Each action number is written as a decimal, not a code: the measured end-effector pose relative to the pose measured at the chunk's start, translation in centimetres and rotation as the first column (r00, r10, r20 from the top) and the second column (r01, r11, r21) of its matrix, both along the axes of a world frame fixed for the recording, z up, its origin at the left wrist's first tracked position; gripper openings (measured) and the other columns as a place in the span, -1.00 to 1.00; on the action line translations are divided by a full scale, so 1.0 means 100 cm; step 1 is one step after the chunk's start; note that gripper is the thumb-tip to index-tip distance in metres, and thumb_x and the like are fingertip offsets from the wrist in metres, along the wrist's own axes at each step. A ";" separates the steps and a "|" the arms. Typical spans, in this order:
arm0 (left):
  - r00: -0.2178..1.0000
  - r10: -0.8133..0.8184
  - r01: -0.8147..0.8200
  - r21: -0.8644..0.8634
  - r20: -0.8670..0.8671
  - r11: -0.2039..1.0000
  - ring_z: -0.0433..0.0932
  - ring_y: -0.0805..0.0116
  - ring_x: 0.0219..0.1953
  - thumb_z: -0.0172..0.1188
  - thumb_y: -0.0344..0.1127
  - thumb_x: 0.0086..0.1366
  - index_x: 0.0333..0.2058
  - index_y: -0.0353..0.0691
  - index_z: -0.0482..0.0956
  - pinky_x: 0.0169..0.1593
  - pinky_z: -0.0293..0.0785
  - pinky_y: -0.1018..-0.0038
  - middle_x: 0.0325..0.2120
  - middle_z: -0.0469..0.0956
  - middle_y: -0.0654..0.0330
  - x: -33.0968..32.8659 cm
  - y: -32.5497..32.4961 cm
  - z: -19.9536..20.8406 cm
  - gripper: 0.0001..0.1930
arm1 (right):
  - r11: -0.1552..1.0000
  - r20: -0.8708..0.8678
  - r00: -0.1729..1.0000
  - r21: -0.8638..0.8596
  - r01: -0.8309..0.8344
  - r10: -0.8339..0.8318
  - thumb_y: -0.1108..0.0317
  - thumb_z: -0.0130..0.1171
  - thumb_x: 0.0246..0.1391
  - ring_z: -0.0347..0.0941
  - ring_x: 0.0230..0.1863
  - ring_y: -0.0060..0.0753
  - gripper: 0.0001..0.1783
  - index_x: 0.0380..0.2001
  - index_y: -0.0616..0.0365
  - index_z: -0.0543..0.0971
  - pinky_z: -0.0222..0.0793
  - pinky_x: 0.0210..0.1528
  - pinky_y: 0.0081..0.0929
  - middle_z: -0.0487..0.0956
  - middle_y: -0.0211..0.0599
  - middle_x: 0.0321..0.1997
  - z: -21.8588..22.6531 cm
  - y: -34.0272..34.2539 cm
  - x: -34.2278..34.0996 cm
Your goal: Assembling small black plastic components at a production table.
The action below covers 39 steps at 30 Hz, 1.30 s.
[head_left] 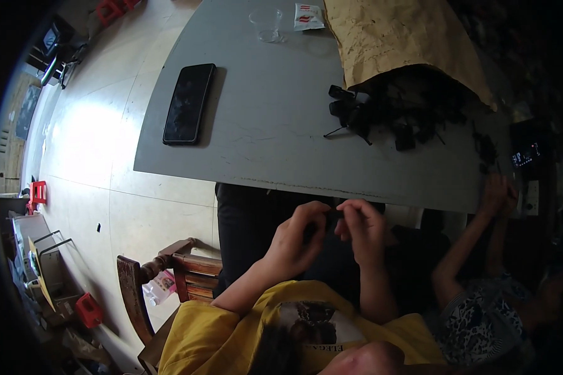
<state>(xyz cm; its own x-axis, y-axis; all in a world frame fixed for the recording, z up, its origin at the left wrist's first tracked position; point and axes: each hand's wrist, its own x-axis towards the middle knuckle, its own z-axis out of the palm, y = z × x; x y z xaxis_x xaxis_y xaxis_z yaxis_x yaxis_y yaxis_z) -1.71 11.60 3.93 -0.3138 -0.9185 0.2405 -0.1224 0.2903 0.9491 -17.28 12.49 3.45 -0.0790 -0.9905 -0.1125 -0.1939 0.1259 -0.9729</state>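
Print (pixel 322 347) marks yellow shirt (pixel 231 331), white packet (pixel 309 17); fingers (pixel 354 205) nearly touch.

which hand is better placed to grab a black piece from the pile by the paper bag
Probably the right hand: it sits nearer the pile of black pieces by the paper bag, most of which lies to its right. The left hand would likely have to reach across.

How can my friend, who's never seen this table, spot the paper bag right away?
Find the grey table. At its far side, look right of the clear cup and the little white packet. The paper bag is the big, crumpled brown thing there; unlike them, it has black pieces heaped at its open mouth.
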 end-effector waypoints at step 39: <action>0.609 0.211 0.428 0.541 -0.764 0.724 0.30 0.55 -0.46 0.20 -0.47 0.05 -0.39 -0.20 0.37 -0.40 0.28 0.67 -0.32 0.31 0.21 0.001 -0.004 -0.014 -0.82 | 0.738 -0.495 0.868 -0.569 -0.363 0.045 0.42 0.07 -0.01 0.38 -0.51 -0.25 -0.87 -0.34 0.19 0.47 0.32 -0.48 -0.40 0.42 -0.24 -0.52 0.026 -0.024 0.005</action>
